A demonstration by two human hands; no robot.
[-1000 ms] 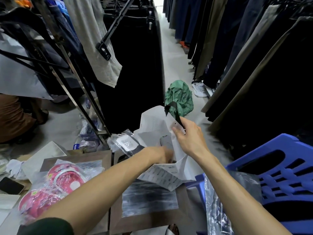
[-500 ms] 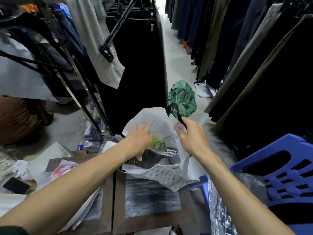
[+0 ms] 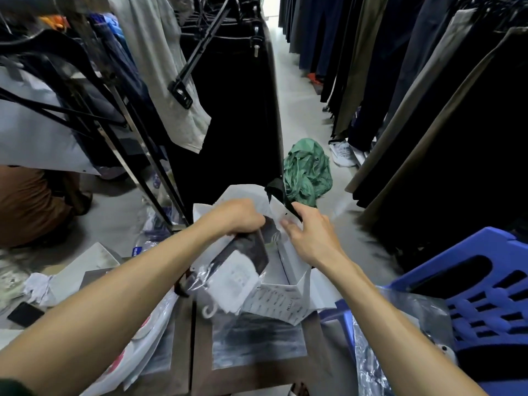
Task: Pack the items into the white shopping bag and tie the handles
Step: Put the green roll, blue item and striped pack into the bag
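The white shopping bag point(image 3: 288, 298) with black ribbon handles point(image 3: 278, 188) stands open on a brown surface in the middle of the view. My left hand point(image 3: 237, 217) grips a clear plastic packet with dark clothing and a white label point(image 3: 237, 270), tilted at the bag's mouth. My right hand point(image 3: 310, 234) holds the bag's right rim by the black handle. The bag's inside is mostly hidden by the packet and my hands.
Brown flat boxes point(image 3: 257, 375) lie under the bag. Pink packaged items point(image 3: 137, 347) peek from under my left arm. A blue plastic stool point(image 3: 483, 298) stands at right, a phone point(image 3: 25, 314) at left. Clothing racks line both sides; a green bundle point(image 3: 308, 170) lies on the floor.
My left hand came out of the bag, reached left, and now holds a packet of dark clothing at the bag's mouth. My right hand stayed on the bag's rim.
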